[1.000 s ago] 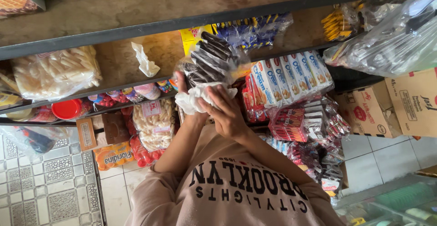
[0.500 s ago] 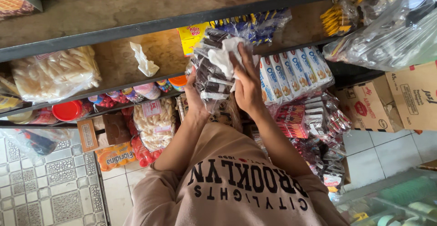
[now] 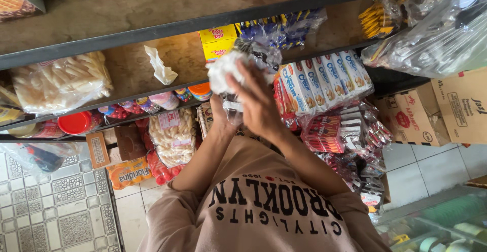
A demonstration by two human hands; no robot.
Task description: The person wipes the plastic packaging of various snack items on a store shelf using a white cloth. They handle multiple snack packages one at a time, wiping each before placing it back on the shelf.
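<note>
- Hands meet high against the middle shelf [image 3: 152, 69], both arms in pinkish sleeves reaching up from the bottom of the view.
- Right hand [image 3: 256, 102] lies flat with spread fingers over a clear plastic bag [image 3: 253, 59] of dark-wrapped snacks, palm pressing the bag; its grip is open and splayed, not pinching.
- Left hand [image 3: 219, 112] is mostly hidden behind the right hand and the bag; it props the bag from beneath, and whether its grip is closed cannot be told.
- White crumpled cloth [image 3: 223, 69] sits bunched at the top left of the bag, touching the right hand's fingertips.
- Bag stands at the front edge of the shelf, just beside a yellow box [image 3: 218, 41] and a row of white and blue biscuit packs [image 3: 324, 77].
- Blue wrapped sweets [image 3: 284, 28] lie behind the bag, further in on the shelf.
- Small white crumpled paper [image 3: 160, 66] rests alone on the bare wood, well apart from the hands.
- Clear bag of pale stick crackers [image 3: 61, 82] sits on the same shelf, well away from the hands.
- Red-lidded jar [image 3: 75, 122] and a hanging bag of peanuts [image 3: 175, 138] are at the shelf below.
- Cardboard boxes [image 3: 436, 112] stand stacked beyond the biscuit packs, above white floor tiles [image 3: 421, 168].
</note>
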